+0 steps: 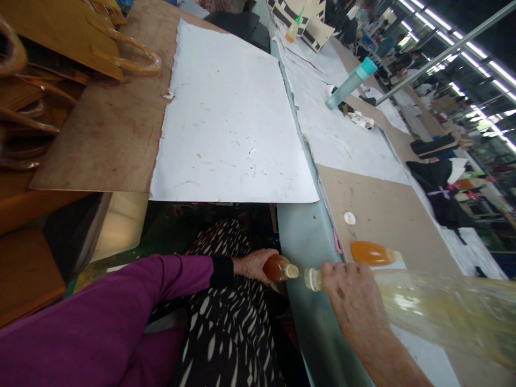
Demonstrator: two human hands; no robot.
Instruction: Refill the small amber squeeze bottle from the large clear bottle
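My left hand (255, 265) is wrapped round a small bottle (277, 267) of amber liquid, its uncapped mouth pointing right. At the lower right my right hand (350, 293) grips the neck of a large clear plastic bottle (439, 306), which is tipped on its side with pale yellowish liquid inside. The big bottle's mouth faces the small bottle's mouth, with a narrow gap between them. Whether liquid is running across that gap, I cannot make out. Just beyond my right hand lies an orange bottle-shaped item (374, 253) on the brown board.
White paper (229, 118) covers the board ahead. Brown bags with looped handles (133, 56) pile up at the left. A teal tube (350, 85) and a green-tipped glue bottle (293, 29) stand on the right-hand table. A round white piece (349, 218) lies on the brown board (387, 207).
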